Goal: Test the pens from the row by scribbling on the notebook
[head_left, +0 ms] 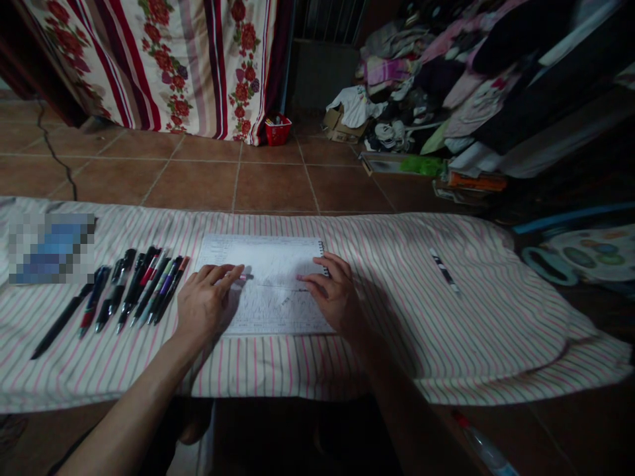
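A spiral notebook (268,264) lies open on a pink-striped cloth (397,317), its page covered in scribbles. My left hand (203,301) rests on the notebook's left edge, with thumb and fingers pinched on a small pink-tipped pen (245,276). My right hand (332,294) sits on the right part of the page. Its fingers are bent and pressed together, pointing left, and what they pinch is too small to make out. A row of several pens (133,284) lies just left of my left hand.
One lone pen (444,270) lies on the cloth to the right. A blurred blue item (49,250) sits at far left. Behind are brown floor tiles (198,178), a floral curtain (163,59), a red basket (278,130) and a clothes pile (436,86). A paint palette (590,254) is at right.
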Action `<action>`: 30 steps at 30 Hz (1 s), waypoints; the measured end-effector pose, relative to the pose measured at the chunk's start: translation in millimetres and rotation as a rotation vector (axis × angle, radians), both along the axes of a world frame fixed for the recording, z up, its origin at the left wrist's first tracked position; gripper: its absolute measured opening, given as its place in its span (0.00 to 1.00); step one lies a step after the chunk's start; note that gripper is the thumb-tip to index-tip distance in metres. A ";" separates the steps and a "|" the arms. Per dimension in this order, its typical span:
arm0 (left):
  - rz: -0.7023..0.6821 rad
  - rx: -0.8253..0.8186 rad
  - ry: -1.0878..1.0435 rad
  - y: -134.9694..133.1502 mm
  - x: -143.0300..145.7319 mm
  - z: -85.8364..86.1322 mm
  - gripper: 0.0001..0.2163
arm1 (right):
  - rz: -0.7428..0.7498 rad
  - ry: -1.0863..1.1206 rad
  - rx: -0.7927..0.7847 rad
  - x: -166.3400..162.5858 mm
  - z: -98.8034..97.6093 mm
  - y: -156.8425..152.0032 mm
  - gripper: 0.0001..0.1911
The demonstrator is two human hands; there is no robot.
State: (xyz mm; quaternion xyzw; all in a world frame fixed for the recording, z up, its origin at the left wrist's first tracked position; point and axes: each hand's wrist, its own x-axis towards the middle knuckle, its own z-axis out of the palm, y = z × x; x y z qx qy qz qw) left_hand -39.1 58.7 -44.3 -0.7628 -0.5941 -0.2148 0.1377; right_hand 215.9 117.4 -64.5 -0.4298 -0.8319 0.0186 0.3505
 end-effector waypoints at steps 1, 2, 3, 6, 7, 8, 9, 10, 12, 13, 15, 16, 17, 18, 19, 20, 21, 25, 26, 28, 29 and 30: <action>0.015 -0.006 0.002 -0.2 0.3 -0.8 0.19 | -0.004 -0.008 0.000 0.3 0.3 0.1 0.07; 0.033 -0.008 0.002 -0.4 0.5 -1.5 0.19 | -0.008 -0.016 -0.001 0.6 0.5 0.3 0.07; 0.052 -0.007 -0.001 -0.4 0.4 -2.2 0.18 | -0.012 -0.020 -0.003 1.0 0.5 0.5 0.07; 0.078 -0.001 -0.038 -0.1 -0.7 -3.5 0.16 | -0.020 -0.014 -0.014 2.1 0.1 1.4 0.07; 0.075 -0.004 -0.058 0.1 -1.2 -3.7 0.16 | -0.022 -0.011 -0.020 2.5 -0.2 1.8 0.08; 0.072 -0.011 -0.077 0.3 -1.5 -3.7 0.16 | -0.022 -0.007 -0.027 2.9 -0.6 2.2 0.08; 0.070 -0.023 -0.093 0.4 -1.7 -3.6 0.16 | -0.022 -0.003 -0.032 3.2 -1.0 2.6 0.09; 0.068 -0.037 -0.105 0.3 -1.6 -3.4 0.16 | -0.023 0.005 -0.035 3.4 -1.4 3.1 0.09; 0.078 -0.062 -0.123 0.1 -0.3 -2.9 0.16 | -0.026 0.027 -0.034 3.5 -1.9 3.9 0.09; 0.088 -0.071 -0.127 -0.1 0.8 -2.8 0.15 | -0.023 0.038 -0.034 3.3 -1.9 4.2 0.09; 0.117 -0.080 -0.125 -0.3 4.1 -2.8 0.15 | -0.013 0.055 -0.042 2.6 -1.7 4.6 0.09; 0.126 -0.087 -0.121 -0.2 5.9 -3.1 0.15 | -0.004 0.059 -0.051 2.1 -1.5 4.7 0.10; 0.125 -0.098 -0.115 -0.2 7.9 -3.3 0.15 | 0.005 0.062 -0.060 1.6 -1.3 4.7 0.10; 0.118 -0.111 -0.111 -0.1 9.9 -3.6 0.15 | 0.009 0.064 -0.067 1.2 -1.1 4.8 0.10; 0.109 -0.122 -0.113 0.0 11.8 -3.8 0.16 | 0.008 0.066 -0.069 0.9 -1.0 4.8 0.10; 0.106 -0.127 -0.123 0.0 13.6 -3.8 0.15 | 0.002 0.069 -0.066 0.7 -1.1 5.0 0.11; 0.113 -0.128 -0.140 -0.1 15.2 -3.6 0.15 | -0.005 0.071 -0.061 0.8 -1.3 5.2 0.11; 0.190 -0.153 -0.161 -1.1 19.5 -0.5 0.11 | -0.030 0.066 -0.041 2.4 -3.9 6.7 0.10; 0.197 -0.161 -0.143 -1.3 20.1 0.4 0.10 | -0.033 0.060 -0.043 2.9 -4.8 7.2 0.10; 0.178 -0.157 -0.118 -1.1 20.7 1.8 0.09 | -0.044 0.047 -0.054 3.5 -6.2 8.2 0.09; 0.162 -0.146 -0.121 -0.7 20.8 2.0 0.09 | -0.050 0.040 -0.062 3.6 -6.7 8.5 0.08; 0.144 -0.135 -0.133 -0.2 20.8 2.0 0.09 | -0.055 0.033 -0.072 3.5 -6.9 8.8 0.07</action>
